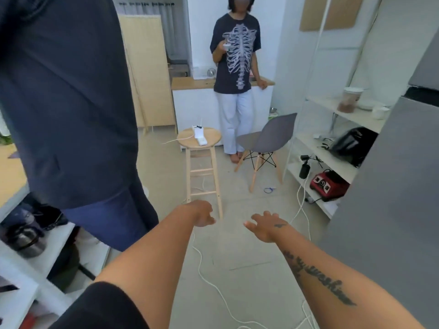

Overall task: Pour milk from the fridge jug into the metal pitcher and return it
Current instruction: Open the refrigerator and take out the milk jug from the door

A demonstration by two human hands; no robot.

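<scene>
Both my arms reach forward over the floor. My left hand (203, 213) hangs with loosely curled fingers and holds nothing. My right hand (266, 225) has its fingers spread and is also empty. A tall grey fridge (392, 198) fills the right edge, its doors closed, about an arm's length right of my right hand. No milk jug and no metal pitcher show in this view.
A person in dark clothes (71, 103) stands close at my left. Another person (237, 79) leans on a counter at the back. Ahead stand a wooden stool (202, 148) and grey chair (266, 141). White cables (213, 286) cross the floor. White shelves (332, 148) hold appliances.
</scene>
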